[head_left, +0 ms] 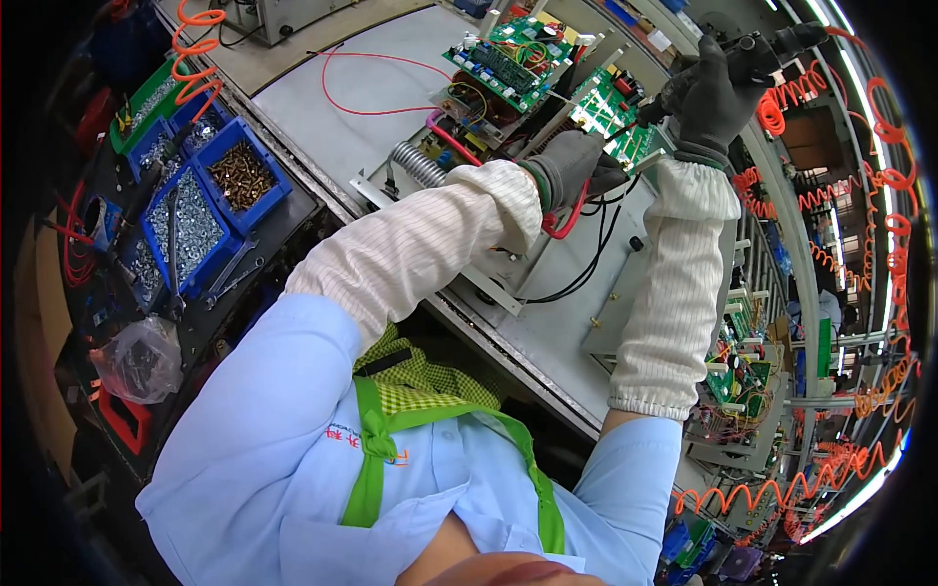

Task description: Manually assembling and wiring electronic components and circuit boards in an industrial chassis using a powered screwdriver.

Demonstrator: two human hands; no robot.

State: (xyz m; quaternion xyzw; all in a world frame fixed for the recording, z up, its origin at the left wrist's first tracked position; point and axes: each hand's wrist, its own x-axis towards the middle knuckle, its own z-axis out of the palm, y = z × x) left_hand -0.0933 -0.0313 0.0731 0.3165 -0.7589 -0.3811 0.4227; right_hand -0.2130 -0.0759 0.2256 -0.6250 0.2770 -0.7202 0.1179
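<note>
My right hand [711,103], in a dark grey glove, is wrapped round a black power screwdriver [757,59] joined to an orange hose. The screwdriver's bit points down left toward a green circuit board [598,107]. My left hand [575,166], also gloved, is closed low beside the board, just under the bit; what its fingers hold, if anything, is hidden. A second green circuit board [518,63] stands on the same open metal assembly. A thick red cable [567,223] passes by my left hand, and a coiled metal spring-like part [418,164] sits left of it.
Blue bins [239,168] of brass and silver fasteners stand on a dark bench at left, beside wrenches [234,273] and a clear plastic bag [142,359]. A thin red wire [376,112] loops over the grey worktable [391,78]. Orange coiled hoses [894,215] hang at right.
</note>
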